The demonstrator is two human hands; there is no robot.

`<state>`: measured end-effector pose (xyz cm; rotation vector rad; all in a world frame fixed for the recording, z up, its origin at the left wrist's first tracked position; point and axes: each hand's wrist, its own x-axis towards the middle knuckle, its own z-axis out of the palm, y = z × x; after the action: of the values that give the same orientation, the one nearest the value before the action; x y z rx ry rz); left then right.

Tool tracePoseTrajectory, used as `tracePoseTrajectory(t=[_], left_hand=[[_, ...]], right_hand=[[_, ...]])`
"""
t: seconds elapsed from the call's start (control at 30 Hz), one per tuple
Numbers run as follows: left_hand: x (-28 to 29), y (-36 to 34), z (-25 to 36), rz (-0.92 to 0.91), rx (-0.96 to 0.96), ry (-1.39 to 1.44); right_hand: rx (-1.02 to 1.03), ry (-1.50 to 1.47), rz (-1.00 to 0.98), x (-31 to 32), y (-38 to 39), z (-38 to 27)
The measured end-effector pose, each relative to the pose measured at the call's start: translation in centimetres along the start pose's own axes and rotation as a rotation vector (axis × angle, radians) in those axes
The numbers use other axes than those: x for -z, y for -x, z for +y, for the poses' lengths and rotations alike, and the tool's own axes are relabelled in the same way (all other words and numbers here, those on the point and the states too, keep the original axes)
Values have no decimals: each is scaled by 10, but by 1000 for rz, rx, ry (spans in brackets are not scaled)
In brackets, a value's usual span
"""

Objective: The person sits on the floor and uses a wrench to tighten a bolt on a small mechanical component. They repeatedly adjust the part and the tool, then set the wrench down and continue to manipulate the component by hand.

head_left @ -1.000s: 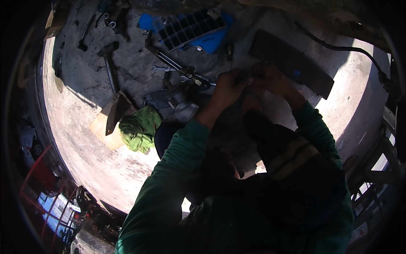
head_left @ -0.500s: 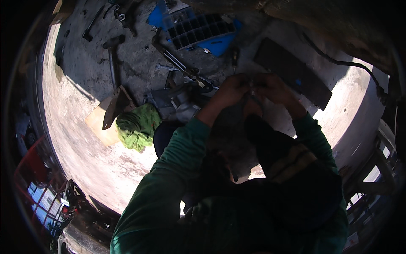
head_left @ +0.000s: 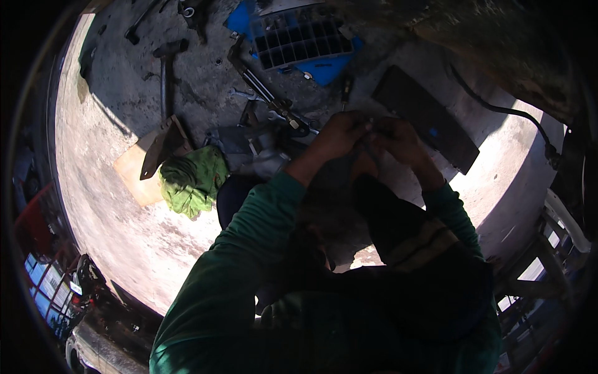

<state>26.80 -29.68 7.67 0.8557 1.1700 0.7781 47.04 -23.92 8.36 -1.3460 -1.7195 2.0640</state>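
Note:
My left hand (head_left: pixel 340 133) and my right hand (head_left: pixel 398 139) meet in front of me, their fingertips pinched together. Between them shows a small pale bit (head_left: pixel 371 122), too small and dark to name. Just beyond the left hand lies a screwdriver (head_left: pixel 346 92) on the concrete floor. To the left of that hand are a long torch-like tool with metal tubes (head_left: pixel 261 88), a wrench (head_left: pixel 245 95) and a grey metal casting (head_left: pixel 265 148).
A compartment box (head_left: pixel 299 43) sits on blue material at the far side. A dark flat plate (head_left: pixel 430 118) lies right of my hands, near a black hose (head_left: pixel 492 91). Leftward are a hammer (head_left: pixel 166 81), a green cloth (head_left: pixel 194 181) and a bent metal plate (head_left: pixel 163 147).
The view has shifted slightly, so the floor things appear a little displaced. Both hands stay together at the same place, with fingers slightly rearranged around the small bit.

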Motion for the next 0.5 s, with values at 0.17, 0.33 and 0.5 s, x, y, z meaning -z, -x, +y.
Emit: tracePoseTrajectory(t=[0.17, 0.33, 0.5], left_hand=[[-4, -2, -7, 34, -101, -51], [-4, -2, -15, 105, -176, -248], [-9, -3, -19, 186, -279, -397]], right_hand=[[45, 105, 35, 7, -1, 12], [81, 217, 127, -5, 2, -6], [182, 423, 211, -16, 5, -23]])
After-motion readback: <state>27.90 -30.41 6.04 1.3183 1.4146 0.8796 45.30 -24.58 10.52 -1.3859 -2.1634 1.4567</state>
